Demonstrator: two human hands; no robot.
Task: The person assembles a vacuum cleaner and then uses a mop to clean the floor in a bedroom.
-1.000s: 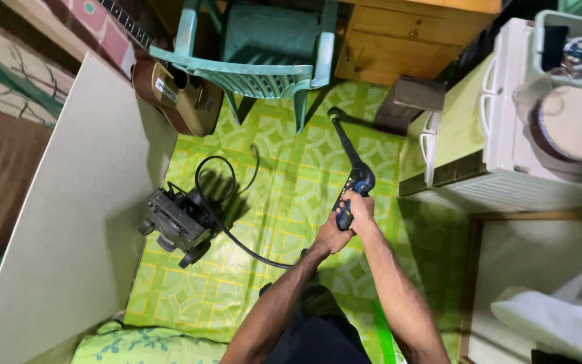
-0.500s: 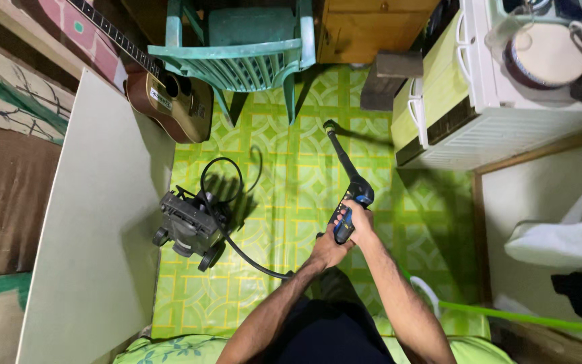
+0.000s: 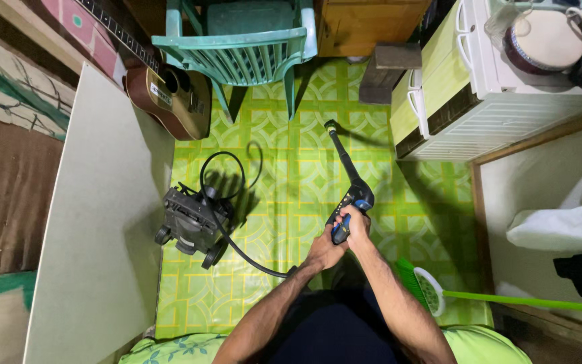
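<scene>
Black-and-blue spray gun (image 3: 346, 202) angles its thin black lance up over the green patterned floor, its black hose (image 3: 237, 249) looping back to the dark wheeled washer unit (image 3: 193, 222).

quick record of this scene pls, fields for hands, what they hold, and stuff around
left hand: left hand grips the lower handle of the spray gun
right hand: right hand wraps the spray gun grip
tool: lance points toward the green chair
hose: black hose runs to the pressure washer unit
floor: green patterned floor
nearby: guitar, green broom, pale board
</scene>
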